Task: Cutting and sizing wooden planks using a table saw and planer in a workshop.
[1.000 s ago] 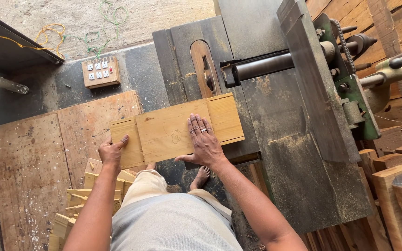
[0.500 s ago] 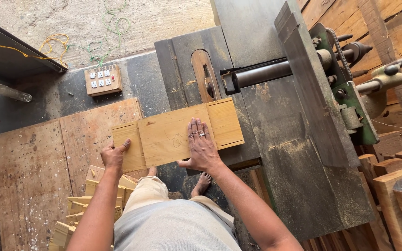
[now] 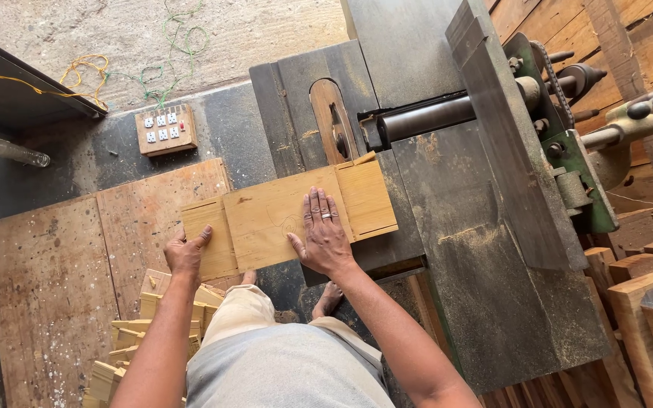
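Wood panel (image 3: 281, 219) lies flat on the dark metal saw bench (image 3: 455, 249), its left part overhanging the bench edge above the floor boards (image 3: 54, 287). Panel is light yellow wood w/ a cross strip near each end. Right hand (image 3: 323, 238) pressed flat on top of the panel, palm down, fingers spread & pointing away from the person, ring on one finger; grip is apart, not wrapped round anything. Left hand (image 3: 187, 253) at the panel's left end, thumb on top, fingers curled under the near edge – grip clamped on the panel's corner. Panel's far edge sits just beside the wooden throat insert (image 3: 332, 121) w/ the blade slot; its right end is near the dark steel shaft (image 3: 425, 119). Tall fence (image 3: 504, 136) runs along the bench to the right, w/ green machine housing (image 3: 572, 159) behind it. Stack of small pale wood pieces (image 3: 134, 332) on the floor under the left arm. Socket board (image 3: 165, 129) lies further out on the dark floor, yellow & green wires (image 3: 145, 83) near it. Rough timber blocks (image 3: 644, 295) at far right.
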